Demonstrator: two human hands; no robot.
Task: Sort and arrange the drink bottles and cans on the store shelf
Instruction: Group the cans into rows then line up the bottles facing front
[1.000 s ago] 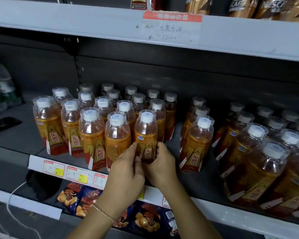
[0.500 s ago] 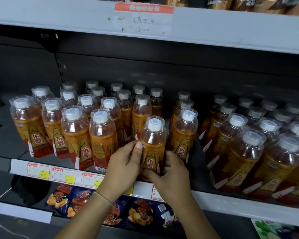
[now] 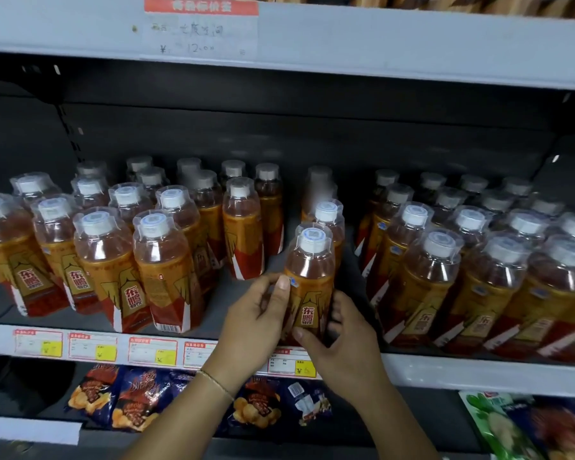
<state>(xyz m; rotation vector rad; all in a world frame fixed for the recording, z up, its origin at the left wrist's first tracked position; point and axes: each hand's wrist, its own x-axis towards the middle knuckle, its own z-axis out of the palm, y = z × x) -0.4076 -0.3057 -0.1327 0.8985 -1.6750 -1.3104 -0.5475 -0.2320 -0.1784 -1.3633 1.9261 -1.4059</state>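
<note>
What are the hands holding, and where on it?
They hold one orange bottle by its labelled lower half, the left hand on its left side, the right hand on its right.

A thin bracelet (image 3: 215,383) rings the bare left wrist (image 3: 228,365).

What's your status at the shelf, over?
Left hand and right hand both grip one orange bottle, upright at the shelf front. Bottle block close on its right, gap on its left.
</note>
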